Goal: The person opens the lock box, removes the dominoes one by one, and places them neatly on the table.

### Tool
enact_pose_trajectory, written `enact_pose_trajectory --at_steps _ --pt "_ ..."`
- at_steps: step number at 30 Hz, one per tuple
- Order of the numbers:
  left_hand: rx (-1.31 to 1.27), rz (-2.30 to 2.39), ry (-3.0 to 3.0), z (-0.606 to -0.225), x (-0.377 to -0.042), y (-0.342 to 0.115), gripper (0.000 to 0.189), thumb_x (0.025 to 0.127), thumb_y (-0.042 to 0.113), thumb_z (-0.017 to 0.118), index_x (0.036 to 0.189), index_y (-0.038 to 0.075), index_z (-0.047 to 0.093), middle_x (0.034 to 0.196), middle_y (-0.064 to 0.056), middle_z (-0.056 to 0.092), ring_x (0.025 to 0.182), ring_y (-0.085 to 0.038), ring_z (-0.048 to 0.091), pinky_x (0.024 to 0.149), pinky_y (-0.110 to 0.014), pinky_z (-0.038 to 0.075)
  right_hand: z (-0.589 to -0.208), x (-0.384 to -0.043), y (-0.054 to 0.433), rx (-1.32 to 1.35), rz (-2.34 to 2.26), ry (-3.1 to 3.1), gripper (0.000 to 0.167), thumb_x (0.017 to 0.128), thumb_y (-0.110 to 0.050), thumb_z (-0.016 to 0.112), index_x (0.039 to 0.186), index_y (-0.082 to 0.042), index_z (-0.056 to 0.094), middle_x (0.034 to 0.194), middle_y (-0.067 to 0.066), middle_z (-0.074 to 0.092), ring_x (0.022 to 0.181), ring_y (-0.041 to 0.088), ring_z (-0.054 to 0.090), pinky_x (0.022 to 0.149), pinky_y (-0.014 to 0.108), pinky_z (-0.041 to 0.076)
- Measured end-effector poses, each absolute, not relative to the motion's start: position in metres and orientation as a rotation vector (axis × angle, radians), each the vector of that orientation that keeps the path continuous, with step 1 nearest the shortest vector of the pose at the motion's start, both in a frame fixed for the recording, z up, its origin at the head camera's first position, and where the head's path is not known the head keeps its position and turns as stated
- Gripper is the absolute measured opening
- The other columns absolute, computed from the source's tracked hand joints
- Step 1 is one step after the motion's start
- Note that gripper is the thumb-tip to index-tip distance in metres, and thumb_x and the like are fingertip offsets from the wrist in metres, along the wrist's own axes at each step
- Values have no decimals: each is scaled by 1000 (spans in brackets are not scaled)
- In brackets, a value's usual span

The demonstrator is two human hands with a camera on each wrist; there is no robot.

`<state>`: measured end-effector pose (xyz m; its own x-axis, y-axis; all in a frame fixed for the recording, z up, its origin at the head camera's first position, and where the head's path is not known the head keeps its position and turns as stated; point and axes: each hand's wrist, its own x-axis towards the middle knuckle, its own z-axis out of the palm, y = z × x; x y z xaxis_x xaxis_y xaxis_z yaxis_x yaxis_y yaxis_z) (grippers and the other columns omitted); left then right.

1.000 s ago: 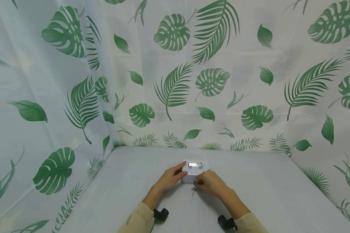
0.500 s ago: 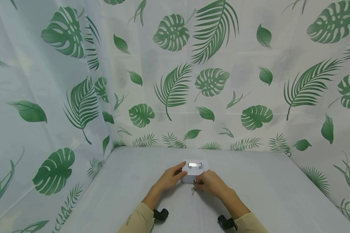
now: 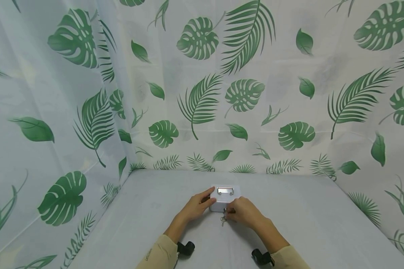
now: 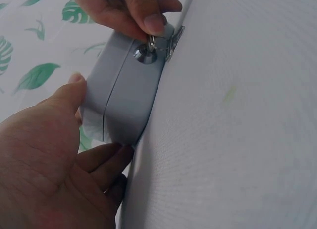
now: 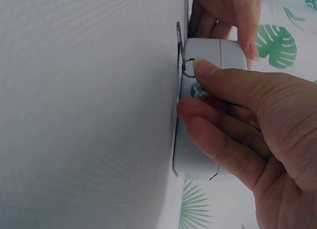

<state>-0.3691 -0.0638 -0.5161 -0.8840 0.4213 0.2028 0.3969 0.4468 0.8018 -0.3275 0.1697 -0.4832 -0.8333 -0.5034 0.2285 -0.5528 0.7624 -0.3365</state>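
A small pale metal cash box [image 3: 219,206], lid shut, stands on the table with a silver handle [image 3: 225,191] on top. My left hand [image 3: 196,205] holds its left side, thumb at the lid and the other fingers low by the table, as the left wrist view shows. On the front face is a round chrome lock [image 4: 145,55]. My right hand [image 3: 245,212] pinches a key [image 4: 151,40] at that lock between thumb and forefinger. From it hangs a ring [image 5: 187,72] with a spare key [image 4: 175,43], which dangles against the tabletop.
A white cloth covers the table [image 3: 148,201]. Behind it and to the left hang white curtains [image 3: 202,149] with green leaf prints. Black wrist cameras [image 3: 186,248] sit by both beige sleeves [image 3: 159,254].
Both hands and the cash box stay in place. My right fingers and the hanging spare key shift only very slightly at the lock.
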Motion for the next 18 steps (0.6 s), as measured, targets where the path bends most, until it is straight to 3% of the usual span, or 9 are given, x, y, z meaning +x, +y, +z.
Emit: enact_pose_trajectory --at_steps 18 --pt "744 1457 2657 -516 -368 -64 56 106 48 56 158 28 46 159 -4 51 145 -26 52 119 -46 44 -485 -330 171 880 595 -2822 12 85 -13 86 75 -16 79 64 -14 67 54 0 48 48 19 44"
